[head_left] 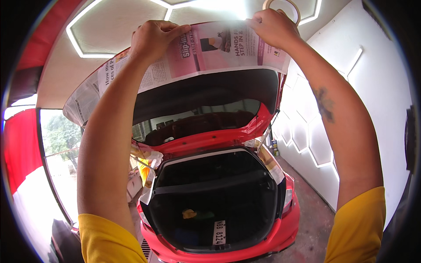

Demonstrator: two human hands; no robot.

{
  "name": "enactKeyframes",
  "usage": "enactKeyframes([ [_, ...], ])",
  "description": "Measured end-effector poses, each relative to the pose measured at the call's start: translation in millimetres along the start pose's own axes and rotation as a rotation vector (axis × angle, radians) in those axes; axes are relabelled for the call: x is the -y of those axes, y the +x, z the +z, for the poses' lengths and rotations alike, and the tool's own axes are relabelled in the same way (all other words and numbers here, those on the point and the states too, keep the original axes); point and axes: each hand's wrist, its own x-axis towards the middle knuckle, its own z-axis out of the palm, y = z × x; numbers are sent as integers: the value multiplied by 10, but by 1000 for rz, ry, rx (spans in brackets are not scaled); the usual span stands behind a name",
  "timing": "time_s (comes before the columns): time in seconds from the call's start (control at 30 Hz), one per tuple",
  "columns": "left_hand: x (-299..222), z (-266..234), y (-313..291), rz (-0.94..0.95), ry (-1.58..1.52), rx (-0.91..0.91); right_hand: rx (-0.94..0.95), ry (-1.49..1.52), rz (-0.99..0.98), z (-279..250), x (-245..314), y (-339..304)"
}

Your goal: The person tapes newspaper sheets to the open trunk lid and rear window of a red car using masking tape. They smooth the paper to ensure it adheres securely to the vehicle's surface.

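Note:
Both my arms reach up to the raised red tailgate [258, 128] of a car. Newspaper sheets [219, 48] cover its upper part, their lower border lying across the dark inner panel. My left hand [153, 40] is closed on the top edge of the newspaper, its thumb laid along that edge. Farther right, my right hand [272, 30] pinches the same edge with curled fingers. A roll of masking tape [297, 14] shows behind the right hand, partly covered by it; whether the fingers also grip the roll is hidden.
Below gapes the trunk [193, 232], with a white plate [219, 232] inside. Paper masking [269, 164] lines the opening's sides. A lit white wall [315, 114] stands close on the right; red-and-white cloth [22, 144] hangs at left beside a window [61, 136].

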Motion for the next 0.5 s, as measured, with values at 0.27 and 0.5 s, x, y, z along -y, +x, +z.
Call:
enactKeyframes([
  [0.27,-235,244,196,86,37,38,-285,-3,-53,328,-5,109],
  [0.5,-677,402,188,109,-84,47,-620,-182,-116,471,-9,39],
])
